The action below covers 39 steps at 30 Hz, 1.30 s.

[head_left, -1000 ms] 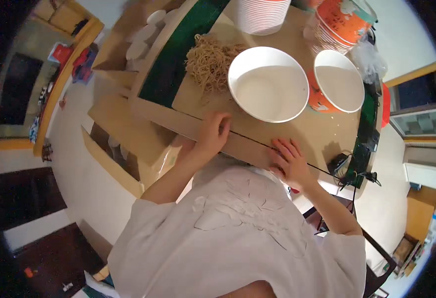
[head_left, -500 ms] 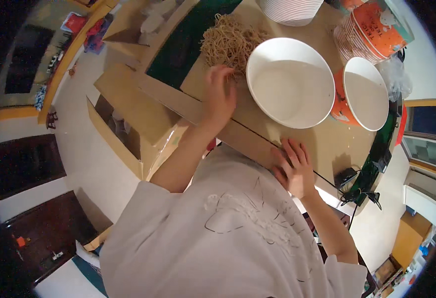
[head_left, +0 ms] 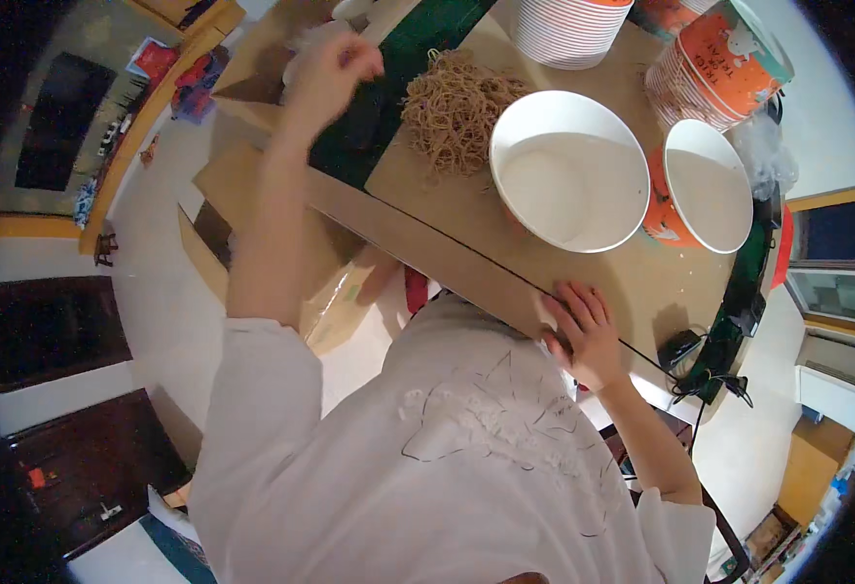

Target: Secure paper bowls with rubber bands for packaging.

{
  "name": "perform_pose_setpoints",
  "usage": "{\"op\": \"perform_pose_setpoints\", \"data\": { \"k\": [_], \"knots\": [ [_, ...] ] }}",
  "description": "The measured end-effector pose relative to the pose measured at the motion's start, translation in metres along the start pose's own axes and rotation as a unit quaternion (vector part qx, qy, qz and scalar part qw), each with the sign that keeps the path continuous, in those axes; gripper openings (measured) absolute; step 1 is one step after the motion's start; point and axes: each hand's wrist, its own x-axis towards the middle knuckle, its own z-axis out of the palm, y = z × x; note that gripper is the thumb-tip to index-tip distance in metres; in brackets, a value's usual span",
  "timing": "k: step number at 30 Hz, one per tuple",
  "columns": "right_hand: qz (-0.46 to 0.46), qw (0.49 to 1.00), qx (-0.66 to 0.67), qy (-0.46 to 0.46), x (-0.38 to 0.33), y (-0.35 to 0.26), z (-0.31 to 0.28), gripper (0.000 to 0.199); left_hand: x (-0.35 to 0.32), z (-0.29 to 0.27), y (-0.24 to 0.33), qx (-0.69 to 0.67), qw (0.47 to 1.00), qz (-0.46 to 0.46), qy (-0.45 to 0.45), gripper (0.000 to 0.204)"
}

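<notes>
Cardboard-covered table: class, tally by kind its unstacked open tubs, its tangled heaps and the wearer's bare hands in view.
Round, white-lined open tubs: 2
Tangled heap of thin tan strands: 1
Bare left hand and right hand: 2
Total: 5

On the bench [head_left: 351, 156], the tangle of strands [head_left: 458, 112] lies left of the large tub [head_left: 570, 175]; the smaller tub [head_left: 708, 185] is at right, a tub stack [head_left: 573, 31] far behind.

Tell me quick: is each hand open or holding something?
Left hand: loosely curled and blurred; can't tell if it holds anything.
Right hand: open, resting on the cardboard, nothing visibly held.
</notes>
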Motion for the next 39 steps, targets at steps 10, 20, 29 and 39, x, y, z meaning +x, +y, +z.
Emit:
{"op": "perform_pose_setpoints", "data": {
  "k": [10,20,29,39],
  "knots": [
    [0.072,0.987,0.137,0.038,0.033,-0.015,0.006,0.051,-0.023,0.056,0.059,0.038,0.976,0.208,-0.053,0.047],
    [0.215,0.934,0.269,0.1,0.089,-0.022,0.01,0.044,-0.069,0.129,-0.001,0.172,0.963,0.173,-0.112,0.042],
    [0.167,0.937,0.247,0.185,0.055,-0.011,0.035,0.016,-0.065,0.114,0.017,0.058,0.971,0.231,0.032,0.025],
    [0.156,0.919,0.298,0.208,0.056,-0.011,0.034,0.014,-0.032,0.112,0.072,-0.13,0.988,0.079,-0.029,0.004]
  ]
}}
